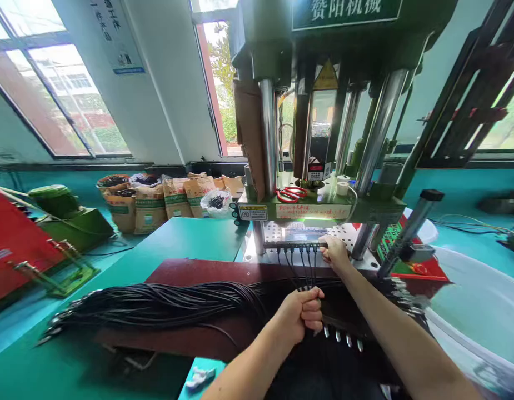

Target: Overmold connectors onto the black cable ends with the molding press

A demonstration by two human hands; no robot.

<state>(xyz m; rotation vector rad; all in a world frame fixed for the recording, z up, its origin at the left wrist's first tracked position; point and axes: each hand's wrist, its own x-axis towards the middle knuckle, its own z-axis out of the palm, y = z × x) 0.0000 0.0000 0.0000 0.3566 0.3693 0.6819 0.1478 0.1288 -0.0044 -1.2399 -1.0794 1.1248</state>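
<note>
My left hand [300, 314] is closed in a fist around several thin black cables [302, 264], which run up from it to a dark bar. That narrow dark bar [292, 244] lies level at the front of the press bed, and the cables' upper ends sit along it. Farther forward, my right hand [334, 251] has its fingers wrapped round the bar's right end. Below my left fist hang bright metal cable ends [343, 338]. A thick bundle of black cables [190, 303] stretches leftward over the dark red board [173, 272].
The green press [315, 211] stands directly ahead, its upper plate above the bar and red-handled scissors [290, 194] on that plate. A white tub [485, 305] and a red tray [423, 266] are at right. Filled paper sacks [148, 208] line the wall behind.
</note>
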